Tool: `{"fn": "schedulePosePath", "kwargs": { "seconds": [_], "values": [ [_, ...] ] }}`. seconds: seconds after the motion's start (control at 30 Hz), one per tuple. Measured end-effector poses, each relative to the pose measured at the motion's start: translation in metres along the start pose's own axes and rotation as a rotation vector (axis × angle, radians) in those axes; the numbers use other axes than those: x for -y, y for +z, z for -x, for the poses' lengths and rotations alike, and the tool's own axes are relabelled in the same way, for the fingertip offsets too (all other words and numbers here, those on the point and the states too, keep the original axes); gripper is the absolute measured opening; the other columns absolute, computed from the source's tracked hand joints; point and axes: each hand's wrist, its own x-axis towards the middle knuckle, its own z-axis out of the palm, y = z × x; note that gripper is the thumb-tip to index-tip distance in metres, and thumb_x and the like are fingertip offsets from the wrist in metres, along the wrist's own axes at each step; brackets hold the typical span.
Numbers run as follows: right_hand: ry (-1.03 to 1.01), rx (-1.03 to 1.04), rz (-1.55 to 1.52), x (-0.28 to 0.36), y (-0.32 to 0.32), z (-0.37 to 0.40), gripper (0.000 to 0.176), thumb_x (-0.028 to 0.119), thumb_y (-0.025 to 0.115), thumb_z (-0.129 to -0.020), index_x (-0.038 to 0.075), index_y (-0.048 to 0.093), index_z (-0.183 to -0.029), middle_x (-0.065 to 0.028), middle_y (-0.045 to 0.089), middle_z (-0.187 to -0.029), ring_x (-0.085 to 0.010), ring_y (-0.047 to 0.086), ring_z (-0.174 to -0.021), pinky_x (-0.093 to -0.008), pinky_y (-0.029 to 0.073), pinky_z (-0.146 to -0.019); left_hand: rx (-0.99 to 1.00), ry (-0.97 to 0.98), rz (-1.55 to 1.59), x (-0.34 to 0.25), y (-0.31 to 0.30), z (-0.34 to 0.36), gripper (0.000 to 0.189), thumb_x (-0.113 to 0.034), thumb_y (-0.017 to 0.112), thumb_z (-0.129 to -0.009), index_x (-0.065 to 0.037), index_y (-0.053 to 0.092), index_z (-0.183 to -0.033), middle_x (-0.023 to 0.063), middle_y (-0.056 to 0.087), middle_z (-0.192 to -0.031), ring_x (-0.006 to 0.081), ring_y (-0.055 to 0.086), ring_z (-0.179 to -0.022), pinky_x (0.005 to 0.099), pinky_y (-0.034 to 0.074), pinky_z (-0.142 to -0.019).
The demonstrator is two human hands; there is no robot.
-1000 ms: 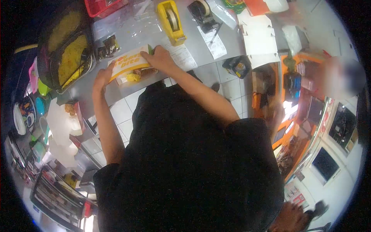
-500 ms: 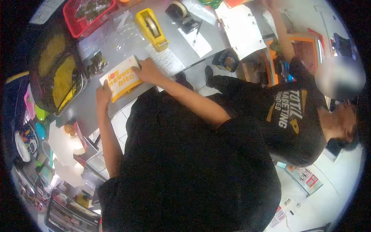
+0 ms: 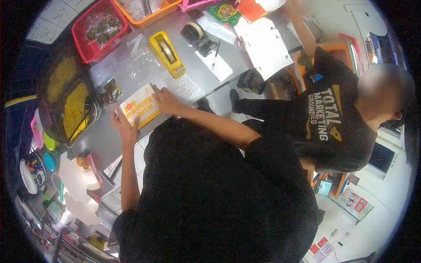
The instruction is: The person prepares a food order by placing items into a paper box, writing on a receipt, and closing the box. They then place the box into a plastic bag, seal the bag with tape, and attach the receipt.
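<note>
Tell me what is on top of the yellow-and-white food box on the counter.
The left hand and right hand rest on the closed box, one at each end. Its contents are covered by the lid.

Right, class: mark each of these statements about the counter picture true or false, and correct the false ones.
1. Both hands, left hand and right hand, touch the white-and-yellow cardboard box with orange lettering. True.
2. The yellow plastic tape dispenser lies beyond the box on the grey metal counter. True.
3. The red plastic basket is empty. False: it holds dark clear-wrapped packets.
4. The box stands open. False: its printed lid is shut.
5. The other person in the dark printed T-shirt touches the box. False: that person's arm reaches away along the counter.
</note>
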Motion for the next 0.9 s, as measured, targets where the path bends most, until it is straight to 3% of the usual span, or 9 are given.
{"fn": "schedulePosePath", "kwargs": {
  "seconds": [0.03,0.13,0.23,0.33,0.37,0.7,0.83,0.9],
  "values": [
    [0.03,0.045,-0.029,0.002,-0.006,0.0,0.053,0.024,0.047,-0.095,-0.014,0.039,-0.131,-0.0307,0.052,-0.119,-0.0408,0.05,-0.104,-0.0454,0.044,-0.09,0.081,0.033,-0.051,-0.005,-0.009,-0.004,0.095,-0.033,0.077,-0.074,0.0,0.024,-0.145,0.0295,0.021,-0.144,0.0456,0.027,-0.13,0.0539,0.023,-0.109],
    [-0.056,-0.107,0.234,0.01,-0.012,-0.001,0.062,0.031,0.055,-0.09,-0.008,0.038,-0.135,-0.0284,0.043,-0.132,-0.0427,0.045,-0.114,-0.0469,0.042,-0.094,0.212,0.196,-0.113,-0.019,-0.033,-0.019,0.11,-0.038,0.086,-0.058,-0.004,0.028,-0.145,0.0305,0.024,-0.143,0.0462,0.027,-0.131,0.0546,0.024,-0.109],
    [-0.571,-0.083,0.306,0.034,-0.035,-0.001,0.081,0.042,0.067,-0.081,0.004,0.031,-0.143,-0.0265,0.033,-0.14,-0.0435,0.032,-0.131,-0.0531,0.031,-0.105,0.181,0.326,-0.012,-0.007,-0.03,-0.027,0.11,-0.04,0.088,-0.055,-0.004,0.031,-0.143,0.0295,0.027,-0.143,0.0472,0.028,-0.131,0.0551,0.025,-0.109],
    [-0.663,0.213,0.487,0.043,-0.038,-0.013,0.1,0.046,0.077,-0.069,0.006,0.027,-0.145,-0.0202,0.02,-0.152,-0.0431,0.018,-0.14,-0.0619,0.02,-0.11,0.276,0.254,-0.068,-0.007,-0.029,-0.033,0.108,-0.038,0.088,-0.055,-0.004,0.033,-0.141,0.0284,0.028,-0.143,0.0478,0.03,-0.131,0.0552,0.026,-0.109],
    [-0.59,0.38,0.54,0.046,-0.034,-0.022,0.106,0.045,0.08,-0.065,0.006,0.024,-0.146,-0.0186,0.015,-0.155,-0.0423,0.012,-0.143,-0.067,0.015,-0.109,0.245,0.267,-0.066,-0.005,-0.027,-0.031,0.107,-0.038,0.087,-0.056,-0.004,0.033,-0.142,0.0282,0.028,-0.142,0.0476,0.03,-0.131,0.0548,0.026,-0.109],
    [-0.717,0.218,0.67,0.027,-0.021,-0.007,0.108,0.046,0.079,-0.067,0.006,0.019,-0.148,-0.019,0.013,-0.155,-0.0419,0.014,-0.142,-0.0655,0.024,-0.107,0.217,0.276,-0.083,0.001,-0.021,-0.029,0.108,-0.028,0.089,-0.051,-0.008,0.033,-0.142,0.0224,0.028,-0.143,0.0446,0.029,-0.13,0.054,0.025,-0.11],
    [-0.756,0.101,0.838,0.011,-0.005,-0.014,0.107,0.048,0.077,-0.068,0.006,0.018,-0.149,-0.0191,0.012,-0.155,-0.0416,0.011,-0.143,-0.065,0.025,-0.106,0.168,0.325,-0.051,0.005,-0.017,-0.029,0.113,-0.037,0.089,-0.048,-0.008,0.034,-0.142,0.0208,0.029,-0.143,0.0432,0.031,-0.128,0.0534,0.026,-0.109],
    [-0.746,0.189,0.7,0.02,-0.016,-0.011,0.103,0.048,0.075,-0.07,0.01,0.022,-0.149,-0.02,0.012,-0.155,-0.042,0.013,-0.142,-0.0668,0.027,-0.104,0.162,0.318,-0.031,0.004,-0.018,-0.028,0.115,-0.042,0.089,-0.047,-0.009,0.034,-0.142,0.0205,0.029,-0.142,0.0428,0.031,-0.128,0.0534,0.026,-0.109]
  ]
}}
